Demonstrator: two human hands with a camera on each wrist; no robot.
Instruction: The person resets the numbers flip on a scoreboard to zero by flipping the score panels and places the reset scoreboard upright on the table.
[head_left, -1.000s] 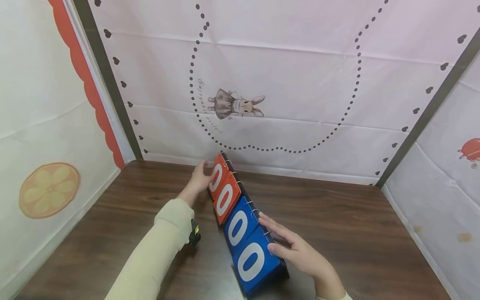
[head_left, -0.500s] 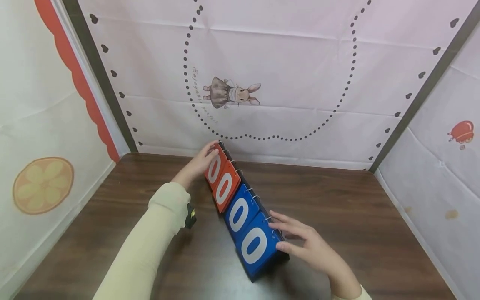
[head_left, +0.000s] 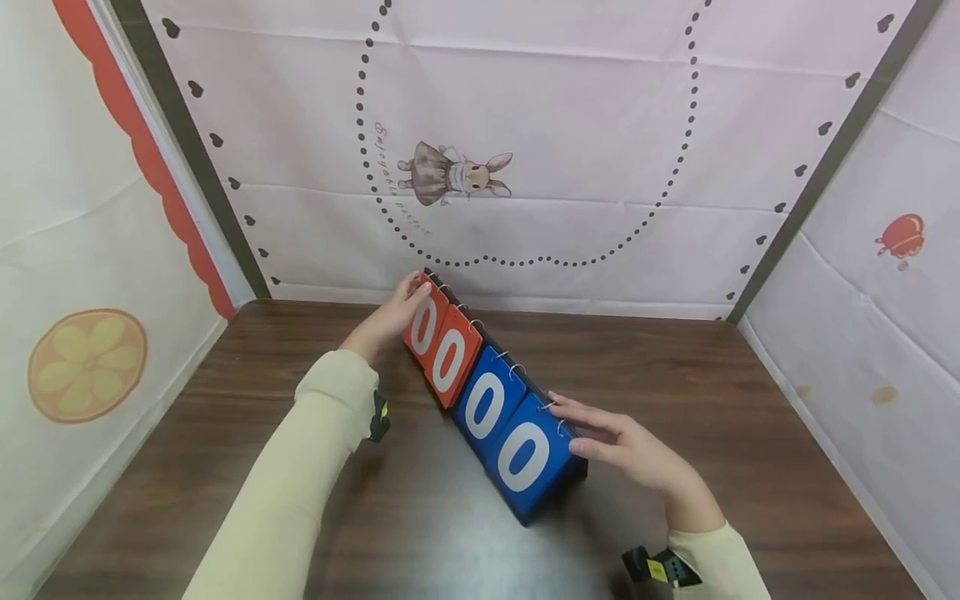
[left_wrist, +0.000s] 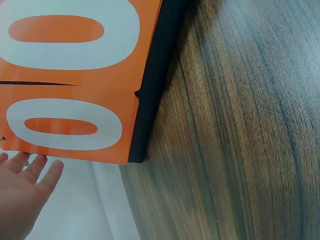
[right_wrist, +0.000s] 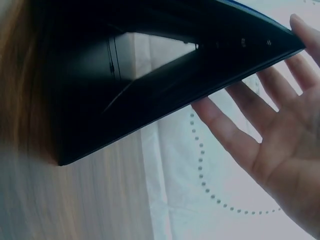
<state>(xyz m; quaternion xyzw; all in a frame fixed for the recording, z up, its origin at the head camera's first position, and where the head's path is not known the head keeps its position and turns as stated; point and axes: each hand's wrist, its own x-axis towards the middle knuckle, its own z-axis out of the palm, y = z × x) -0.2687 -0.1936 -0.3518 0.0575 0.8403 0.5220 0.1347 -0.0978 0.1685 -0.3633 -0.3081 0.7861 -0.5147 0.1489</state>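
Observation:
A flip scoreboard [head_left: 489,365] stands tent-like and slantwise on the table, its far end near the back wall. Two red cards [head_left: 448,357] and two blue cards [head_left: 522,457] hang from rings on its front, each showing a white 0. At the red end, my left hand [head_left: 392,317] touches the side edge, fingertips partly hidden behind the card in the left wrist view. My right hand [head_left: 630,446] is at the blue end, thumb by the top edge. Its straight fingers [right_wrist: 232,137] rest against the black back panel [right_wrist: 165,102].
Around the scoreboard lies the brown wood-grain table [head_left: 675,367]. A white cloth wall [head_left: 570,150] with a printed rabbit [head_left: 453,173] rises behind it, and similar cloth hangs at left and right. Each wrist wears a black strap [head_left: 660,569].
The scoreboard's blue end has swung away and to the right, the right hand moving along with it. My left hand stays at the red end, its thumb now over the card's edge. The head view has shifted.

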